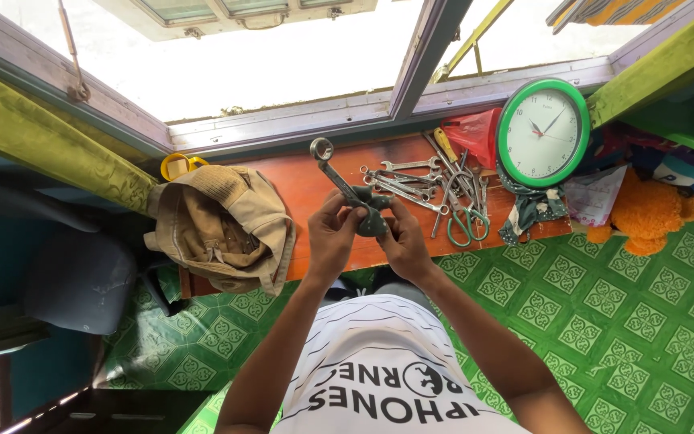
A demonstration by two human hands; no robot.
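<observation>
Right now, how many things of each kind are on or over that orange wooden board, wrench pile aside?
Round green-rimmed wall clock: 1
Green-handled scissors: 1
Tan cloth cap: 1
Ring-ended metal wrench in hand: 1
Dark green part in hand: 1
Total: 5

Wrenches (402,183) on counter (299,189), scissors (466,221) just right of them, clock (543,133) further right, cap (222,225) at counter's left end; window (283,64) behind.

One ring spanner (332,173) held up; one wall clock (542,133); one tan cap (222,227); one pair of scissors (464,217); one red bag (475,133); one orange soft toy (648,213); a heap of spanners (403,185), number uncertain.
</observation>
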